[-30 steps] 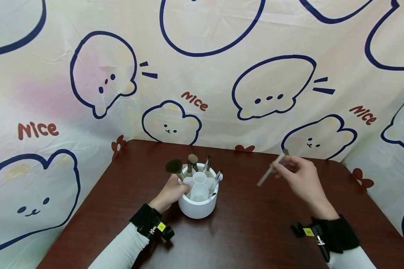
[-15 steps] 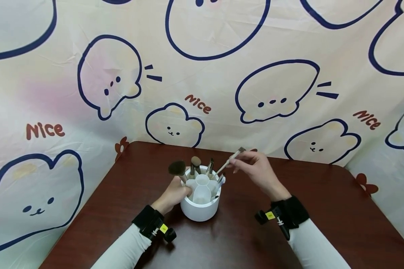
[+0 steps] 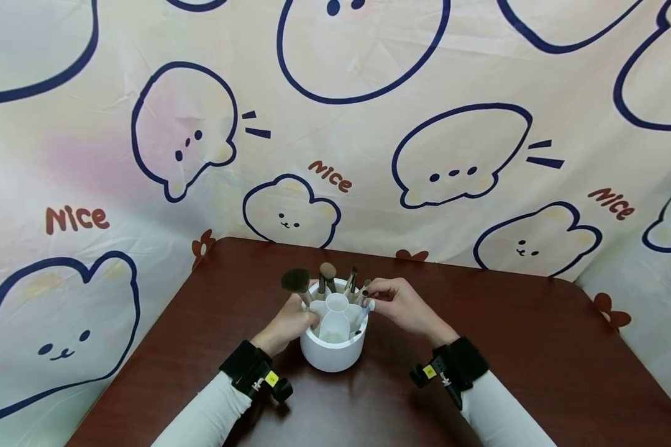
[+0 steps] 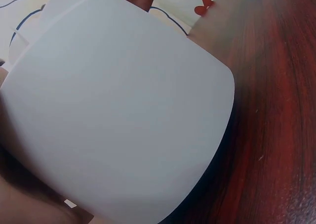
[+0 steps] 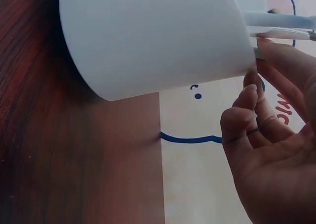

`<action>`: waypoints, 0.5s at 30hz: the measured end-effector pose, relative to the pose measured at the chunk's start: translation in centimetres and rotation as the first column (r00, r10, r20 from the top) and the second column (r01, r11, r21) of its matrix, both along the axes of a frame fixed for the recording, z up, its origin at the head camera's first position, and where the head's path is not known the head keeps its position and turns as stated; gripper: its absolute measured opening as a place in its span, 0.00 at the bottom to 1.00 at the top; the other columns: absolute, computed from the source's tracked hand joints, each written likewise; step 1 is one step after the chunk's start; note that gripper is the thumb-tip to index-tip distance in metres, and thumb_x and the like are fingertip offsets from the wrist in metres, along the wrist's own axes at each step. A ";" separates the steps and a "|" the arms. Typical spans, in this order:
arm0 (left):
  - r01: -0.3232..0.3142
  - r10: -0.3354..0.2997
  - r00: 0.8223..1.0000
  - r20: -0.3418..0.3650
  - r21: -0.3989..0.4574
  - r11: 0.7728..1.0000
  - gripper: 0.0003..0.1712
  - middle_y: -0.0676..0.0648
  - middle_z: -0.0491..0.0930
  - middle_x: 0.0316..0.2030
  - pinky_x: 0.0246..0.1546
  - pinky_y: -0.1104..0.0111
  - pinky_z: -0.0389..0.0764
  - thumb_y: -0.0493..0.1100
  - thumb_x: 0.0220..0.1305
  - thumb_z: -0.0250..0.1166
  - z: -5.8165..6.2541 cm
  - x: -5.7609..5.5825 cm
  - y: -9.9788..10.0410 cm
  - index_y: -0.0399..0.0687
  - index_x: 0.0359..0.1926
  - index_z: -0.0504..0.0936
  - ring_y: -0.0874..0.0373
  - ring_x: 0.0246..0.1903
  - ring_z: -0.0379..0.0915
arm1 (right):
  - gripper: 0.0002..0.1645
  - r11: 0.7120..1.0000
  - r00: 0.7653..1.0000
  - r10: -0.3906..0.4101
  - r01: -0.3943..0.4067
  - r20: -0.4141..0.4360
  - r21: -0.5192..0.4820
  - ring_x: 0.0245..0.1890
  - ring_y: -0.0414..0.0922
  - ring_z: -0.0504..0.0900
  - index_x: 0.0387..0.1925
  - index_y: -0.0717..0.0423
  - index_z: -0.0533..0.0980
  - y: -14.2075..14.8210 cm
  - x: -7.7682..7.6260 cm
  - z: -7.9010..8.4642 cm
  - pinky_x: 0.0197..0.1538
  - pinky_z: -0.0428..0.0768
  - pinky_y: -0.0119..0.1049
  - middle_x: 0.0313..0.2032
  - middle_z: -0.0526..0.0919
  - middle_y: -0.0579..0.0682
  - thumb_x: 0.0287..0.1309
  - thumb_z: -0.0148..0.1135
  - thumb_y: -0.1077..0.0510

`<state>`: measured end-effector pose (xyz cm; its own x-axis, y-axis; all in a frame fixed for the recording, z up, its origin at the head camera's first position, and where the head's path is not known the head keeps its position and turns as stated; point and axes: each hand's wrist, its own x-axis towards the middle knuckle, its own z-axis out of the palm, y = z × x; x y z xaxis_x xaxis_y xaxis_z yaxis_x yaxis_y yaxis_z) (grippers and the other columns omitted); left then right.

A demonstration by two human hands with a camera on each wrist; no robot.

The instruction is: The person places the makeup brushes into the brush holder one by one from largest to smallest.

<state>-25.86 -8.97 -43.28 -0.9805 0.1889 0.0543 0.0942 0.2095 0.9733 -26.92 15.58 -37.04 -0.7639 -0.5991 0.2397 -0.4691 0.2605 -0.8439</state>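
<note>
A white round brush holder (image 3: 331,359) with inner compartments stands on the table, several makeup brushes in it. At its left rim my left hand (image 3: 286,325) grips the wall, thumb over the inside. My right hand (image 3: 407,309) is at the right rim, pinching a makeup brush (image 5: 258,53) whose lower part is hidden inside the holder. A large dark fluffy brush (image 3: 296,280) leans out beside the left thumb; a rounder tan-headed brush (image 3: 328,271) rises at the back. In the left wrist view the holder's smooth outer wall (image 4: 123,100) fills most of the picture.
The dark reddish-brown table (image 3: 246,261) has a glossy surface. Behind it hangs a pale cloth (image 3: 369,143) printed with blue cartoon outlines. Each wrist wears a black band, such as the right wristband (image 3: 461,366), with a small camera.
My right hand has come left from the table's right side with the makeup brush, turned it upright and lowered it into the holder's right side. The left hand keeps its grip on the rim.
</note>
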 end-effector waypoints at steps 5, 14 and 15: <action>0.015 -0.015 1.000 0.011 0.021 1.000 0.39 0.48 0.68 0.58 0.52 0.57 0.60 0.25 0.31 0.53 -0.2 -0.1 -0.2 0.42 0.54 0.70 0.54 0.55 0.60 | 0.08 0.997 0.997 -0.080 0.080 -0.008 0.008 0.37 0.49 0.74 0.39 0.50 0.81 0.0 -0.8 -1.7 0.40 0.76 0.44 0.36 0.80 0.50 0.57 0.63 0.59; 0.102 -0.104 0.994 0.025 0.078 0.992 0.39 0.45 0.63 0.60 0.53 0.54 0.59 0.29 0.42 0.61 0.4 -0.2 -1.5 0.44 0.61 0.64 0.51 0.56 0.55 | 0.16 0.986 0.988 -0.155 0.155 -0.001 0.057 0.35 0.49 0.75 0.49 0.52 0.76 1.7 0.3 -0.9 0.36 0.77 0.39 0.34 0.77 0.53 0.57 0.63 0.55; 0.149 -0.152 0.988 0.018 0.101 0.984 0.40 0.47 0.61 0.62 0.55 0.52 0.58 0.30 0.45 0.62 0.6 -0.2 -2.0 0.47 0.63 0.62 0.51 0.58 0.54 | 0.16 0.984 0.987 -0.161 0.162 -0.016 0.072 0.35 0.48 0.75 0.49 0.50 0.76 2.1 0.5 -0.7 0.36 0.77 0.40 0.34 0.77 0.52 0.58 0.62 0.54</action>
<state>-26.06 -11.00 -42.67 -0.9426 0.3294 0.0549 0.0919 0.0977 0.9910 -26.41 17.73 -37.69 -0.8498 -0.4845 0.2077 -0.4240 0.3942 -0.8154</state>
